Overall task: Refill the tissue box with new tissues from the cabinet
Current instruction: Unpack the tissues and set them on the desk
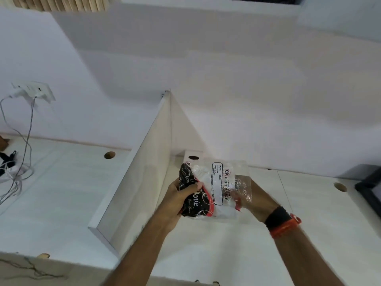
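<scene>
Both my forearms reach forward over the white desk (206, 254), and between them I hold a tissue pack (214, 188) up above the desktop, just in front of the white divider panel (144, 176) that splits the desk in two. My left hand (179, 201) wraps around the pack's left end, fingers curled closed and the thumb pressed on top of the black, patterned part of the wrapper. My right hand (257, 199) is at the pack's right end, mostly behind the clear plastic, so I cannot tell whether its fingers are pinching the film or merely resting against it; only the back of the hand and the wrist show, with a black and orange band (282, 221) around the wrist. The pack is a clear wrapper with white tissues inside, a printed label across the middle and a red strip beside the black part; the small print is too blurred to read. Round cable holes (109, 155) pierce the desk near the wall. At far left a wall socket (37, 91) feeds loose cables (18, 172) onto the desk. A dark object (369, 186) is cut off at the right edge.
</scene>
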Motion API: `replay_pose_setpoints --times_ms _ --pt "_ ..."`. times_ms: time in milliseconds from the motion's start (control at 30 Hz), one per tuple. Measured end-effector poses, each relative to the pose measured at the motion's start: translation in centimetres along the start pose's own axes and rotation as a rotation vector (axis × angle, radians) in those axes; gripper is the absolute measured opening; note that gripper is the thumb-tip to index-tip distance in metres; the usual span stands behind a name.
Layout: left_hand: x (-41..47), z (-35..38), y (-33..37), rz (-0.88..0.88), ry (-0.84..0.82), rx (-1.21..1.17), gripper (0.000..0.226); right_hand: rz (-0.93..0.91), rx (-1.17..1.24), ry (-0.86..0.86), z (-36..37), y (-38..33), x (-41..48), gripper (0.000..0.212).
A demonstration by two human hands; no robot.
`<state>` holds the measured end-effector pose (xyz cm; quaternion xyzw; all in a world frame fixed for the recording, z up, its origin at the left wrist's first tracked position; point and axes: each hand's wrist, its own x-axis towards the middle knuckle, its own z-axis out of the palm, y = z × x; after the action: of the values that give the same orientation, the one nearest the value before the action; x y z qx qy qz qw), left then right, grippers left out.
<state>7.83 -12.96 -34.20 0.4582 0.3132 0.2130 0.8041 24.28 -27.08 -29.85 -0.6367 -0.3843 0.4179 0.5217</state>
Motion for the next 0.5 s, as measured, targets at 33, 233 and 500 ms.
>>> replay_pose_setpoints --times_ms 33,233,500 --pt "0.3 -0.4 -0.7 -0.021 0.017 -0.02 0.038 0.046 -0.001 0.004 -0.3 0.9 0.4 0.026" --pt "4.3 -4.4 -5.8 -0.2 0.131 -0.095 0.031 0.275 0.071 0.263 -4.0 6.6 1.7 0.037" --pt "8.5 -9.5 -13.8 -0.458 0.204 0.112 0.023 0.401 0.394 0.429 -5.5 13.8 0.0 0.039"
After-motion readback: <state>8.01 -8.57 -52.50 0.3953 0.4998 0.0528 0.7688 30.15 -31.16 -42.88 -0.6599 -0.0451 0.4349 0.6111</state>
